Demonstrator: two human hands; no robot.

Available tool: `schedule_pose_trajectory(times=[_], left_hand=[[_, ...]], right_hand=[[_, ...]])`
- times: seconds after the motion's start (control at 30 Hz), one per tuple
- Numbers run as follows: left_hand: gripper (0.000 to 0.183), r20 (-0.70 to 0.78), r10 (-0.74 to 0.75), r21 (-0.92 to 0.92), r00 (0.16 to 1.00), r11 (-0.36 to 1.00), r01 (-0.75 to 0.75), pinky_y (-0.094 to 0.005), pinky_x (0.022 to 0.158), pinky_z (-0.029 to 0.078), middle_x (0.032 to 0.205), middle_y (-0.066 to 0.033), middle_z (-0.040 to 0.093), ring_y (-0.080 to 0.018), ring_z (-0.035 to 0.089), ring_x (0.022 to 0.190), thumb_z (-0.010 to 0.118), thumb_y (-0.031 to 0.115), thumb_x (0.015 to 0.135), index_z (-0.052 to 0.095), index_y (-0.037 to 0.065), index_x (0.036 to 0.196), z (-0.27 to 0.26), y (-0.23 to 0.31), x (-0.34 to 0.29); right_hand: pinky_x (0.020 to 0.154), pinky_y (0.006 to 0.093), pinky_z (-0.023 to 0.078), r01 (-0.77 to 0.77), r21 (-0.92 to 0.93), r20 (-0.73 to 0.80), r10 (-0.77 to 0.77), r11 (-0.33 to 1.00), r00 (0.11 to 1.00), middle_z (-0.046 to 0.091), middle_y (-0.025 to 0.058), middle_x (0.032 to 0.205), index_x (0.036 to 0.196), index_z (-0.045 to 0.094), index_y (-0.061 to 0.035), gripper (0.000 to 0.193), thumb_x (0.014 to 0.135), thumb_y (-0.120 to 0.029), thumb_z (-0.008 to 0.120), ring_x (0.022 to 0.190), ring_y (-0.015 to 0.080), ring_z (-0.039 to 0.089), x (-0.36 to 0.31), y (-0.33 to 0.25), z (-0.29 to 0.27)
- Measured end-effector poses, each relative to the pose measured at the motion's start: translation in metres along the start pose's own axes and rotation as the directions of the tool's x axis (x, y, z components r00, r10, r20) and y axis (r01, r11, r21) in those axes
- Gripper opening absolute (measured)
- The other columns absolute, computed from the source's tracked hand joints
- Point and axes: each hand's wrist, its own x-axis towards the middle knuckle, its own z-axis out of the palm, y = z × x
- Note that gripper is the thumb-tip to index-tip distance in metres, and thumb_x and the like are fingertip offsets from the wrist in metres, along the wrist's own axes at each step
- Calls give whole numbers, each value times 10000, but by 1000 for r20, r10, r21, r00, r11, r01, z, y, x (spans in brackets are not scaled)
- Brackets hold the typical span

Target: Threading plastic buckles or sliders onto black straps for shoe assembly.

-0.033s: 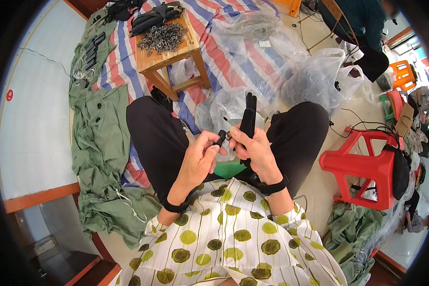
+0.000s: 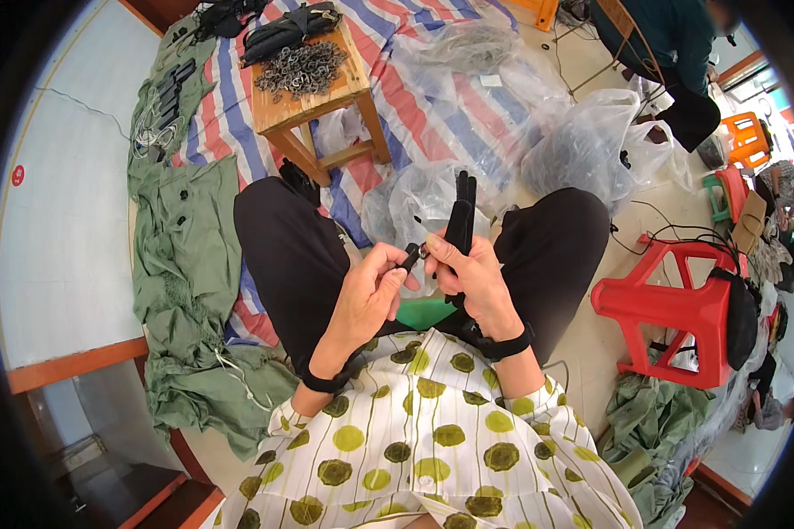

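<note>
Between my knees, my left hand (image 2: 366,286) pinches the end of a short black strap (image 2: 409,257) between thumb and fingers. My right hand (image 2: 478,286) is closed around a bundle of black webbing straps (image 2: 459,227), which stick up above the fist. A small dark metal ring (image 2: 423,251) shows at the right thumb and fingertips, close to the end of the short strap. Whether the strap passes through that ring is too small to tell. Beneath the hands, a clear plastic bag (image 2: 423,198) lies on the floor, partly hidden by them.
Ahead, a wooden stool (image 2: 355,81) bears a heap of metal rings (image 2: 302,69) and a black bundle (image 2: 291,33). Striped sheeting (image 2: 225,115) covers the floor, with green cloth (image 2: 185,229) to the left. Filled plastic bags (image 2: 582,145) and a red stool (image 2: 666,304) stand right. A person sits far right.
</note>
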Motion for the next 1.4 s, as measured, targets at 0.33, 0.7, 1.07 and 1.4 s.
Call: schedule_pose_trajectory(times=[0.33, 0.7, 1.07, 1.4], left_hand=[[142, 61, -32, -48, 998, 998, 35, -188, 435, 366, 740, -60, 606, -56, 465, 473, 488, 143, 929, 501, 8, 972, -8, -6, 2], [251, -67, -101, -179, 993, 980, 88, -194, 366, 308, 697, -77, 600, -60, 419, 417, 497, 31, 876, 377, 45, 1097, 6, -8, 8], [89, -170, 7, -130, 985, 991, -29, -173, 395, 314, 678, -59, 576, -44, 405, 438, 466, 56, 897, 447, 34, 981, 1, -13, 1], [167, -155, 71, -61, 985, 995, -81, -184, 450, 389, 750, -44, 584, -61, 530, 604, 583, 116, 874, 451, 27, 926, 8, -15, 2]], right_hand=[[372, 211, 234, -75, -94, -1, 75, 993, 997, 543, -5, 582, 755, 600, -40, 204, 858, -211, 640, 400, 35, 350, 3, 4, 4], [408, 235, 337, -147, -390, -56, 135, 909, 989, 534, 5, 539, 668, 591, -8, 276, 821, -233, 636, 456, 74, 454, 5, 10, 8], [383, 208, 260, 62, -207, -11, -66, 976, 998, 511, -36, 581, 768, 595, -62, 251, 881, -287, 601, 436, 39, 391, 13, 28, 5], [506, 240, 376, 278, -413, 71, -274, 867, 959, 522, -17, 596, 782, 578, 10, 276, 845, -251, 642, 591, 27, 438, 2, 17, 13]])
